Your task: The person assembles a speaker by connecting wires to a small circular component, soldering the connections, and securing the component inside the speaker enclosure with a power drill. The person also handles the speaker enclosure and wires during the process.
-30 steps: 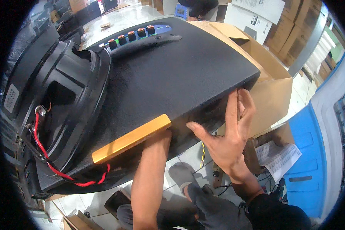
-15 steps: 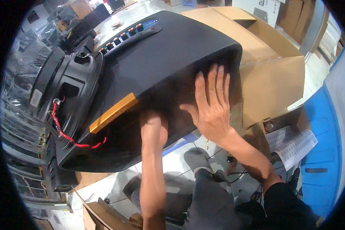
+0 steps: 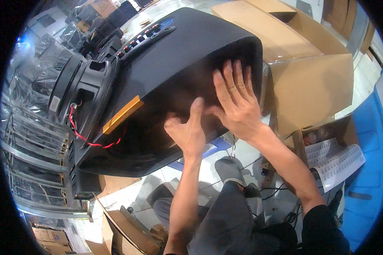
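Observation:
A black speaker cabinet (image 3: 191,40) lies tilted in front of me, its dark hollow side facing me. My right hand (image 3: 240,104) is spread flat against the inside of that opening, near its right end, fingers apart. Left of it, my left hand (image 3: 187,134) is at the opening with the thumb stretched up and away from the other fingers, which are partly hidden; nothing shows in its grasp. On the cabinet's left end rests a black speaker driver (image 3: 83,91) with a red wire (image 3: 91,143) running down into the opening. A gold-coloured bar (image 3: 123,114) sits on the opening's upper edge.
Behind the cabinet's right end stands a large open cardboard box (image 3: 312,89). A smaller box (image 3: 304,148) with a printed sheet (image 3: 334,163) is beside a blue panel (image 3: 366,165). Metal racks (image 3: 34,157) and plastic-wrapped goods (image 3: 38,76) fill the left. Cables (image 3: 276,191) lie on the floor.
My left hand has come out of the dark opening and moved right, its thumb now raised beside my right hand. The right hand stays spread on the inside. The whole view has shifted slightly.

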Demonstrator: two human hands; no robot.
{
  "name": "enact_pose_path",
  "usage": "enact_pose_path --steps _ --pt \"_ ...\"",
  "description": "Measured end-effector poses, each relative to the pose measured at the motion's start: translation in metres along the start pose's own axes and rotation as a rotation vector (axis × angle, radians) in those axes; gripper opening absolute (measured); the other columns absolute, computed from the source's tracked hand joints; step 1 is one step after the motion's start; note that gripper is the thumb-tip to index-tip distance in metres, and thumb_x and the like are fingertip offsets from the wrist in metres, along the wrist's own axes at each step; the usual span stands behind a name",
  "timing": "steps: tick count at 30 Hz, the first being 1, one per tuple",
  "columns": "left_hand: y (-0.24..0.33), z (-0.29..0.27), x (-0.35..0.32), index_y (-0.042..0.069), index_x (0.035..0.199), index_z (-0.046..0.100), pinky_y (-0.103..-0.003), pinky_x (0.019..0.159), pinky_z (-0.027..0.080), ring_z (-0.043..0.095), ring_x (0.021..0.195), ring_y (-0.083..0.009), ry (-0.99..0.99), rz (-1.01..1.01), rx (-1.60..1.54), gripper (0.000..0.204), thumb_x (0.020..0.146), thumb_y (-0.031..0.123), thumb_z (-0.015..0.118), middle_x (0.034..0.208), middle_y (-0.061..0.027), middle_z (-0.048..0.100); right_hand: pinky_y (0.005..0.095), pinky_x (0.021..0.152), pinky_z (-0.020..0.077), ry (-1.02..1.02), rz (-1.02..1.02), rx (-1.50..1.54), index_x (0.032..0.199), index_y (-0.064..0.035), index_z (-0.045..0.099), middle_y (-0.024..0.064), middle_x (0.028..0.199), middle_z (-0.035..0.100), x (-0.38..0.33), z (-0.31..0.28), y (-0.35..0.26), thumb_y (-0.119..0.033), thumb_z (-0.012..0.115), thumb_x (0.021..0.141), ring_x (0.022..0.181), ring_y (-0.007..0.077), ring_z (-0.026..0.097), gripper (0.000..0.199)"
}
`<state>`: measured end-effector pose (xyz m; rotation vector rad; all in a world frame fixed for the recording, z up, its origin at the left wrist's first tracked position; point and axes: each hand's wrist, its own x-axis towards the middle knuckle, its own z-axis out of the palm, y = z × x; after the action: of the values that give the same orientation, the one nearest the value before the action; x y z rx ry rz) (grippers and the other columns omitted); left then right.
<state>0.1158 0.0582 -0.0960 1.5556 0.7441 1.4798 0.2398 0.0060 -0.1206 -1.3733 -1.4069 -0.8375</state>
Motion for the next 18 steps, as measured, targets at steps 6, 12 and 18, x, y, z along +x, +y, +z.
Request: enact_pose_path --steps 6,12,18 --pt "-0.013 0.004 -0.007 -0.009 0.093 0.070 -0.034 0.079 0.049 0.062 0.082 -0.0174 0.059 0.129 0.045 0.043 0.085 0.030 0.087 0.092 -0.0106 0.073 0.0524 0.114 0.0401 0.245 0.139 -0.031 0.146 0.0133 0.042 0.0305 0.146 0.052 0.000 -0.043 0.011 -0.032 0.084 0.083 0.136 0.0460 0.051 0.088" --pt "-0.016 0.003 -0.004 -0.008 0.093 0.070 -0.034 0.076 0.048 0.062 0.078 -0.0170 0.042 0.159 0.058 0.044 0.086 0.032 0.086 0.090 -0.0109 0.073 0.0462 0.110 0.0440 0.100 0.514 0.315 0.143 0.0167 0.041 0.0362 0.138 0.055 0.027 -0.033 0.030 -0.046 0.089 0.077 0.128 0.0448 0.057 0.103" --pt "-0.016 0.007 -0.003 -0.006 0.094 0.071 -0.033 0.077 0.049 0.063 0.079 -0.0164 0.033 0.164 0.021 0.042 0.085 0.032 0.087 0.091 -0.0095 0.074 0.0375 0.084 0.0573 0.116 0.697 0.611 0.116 0.0012 0.071 0.0164 0.099 0.077 0.031 -0.023 0.028 -0.040 0.089 0.078 0.090 0.0256 0.074 0.058"
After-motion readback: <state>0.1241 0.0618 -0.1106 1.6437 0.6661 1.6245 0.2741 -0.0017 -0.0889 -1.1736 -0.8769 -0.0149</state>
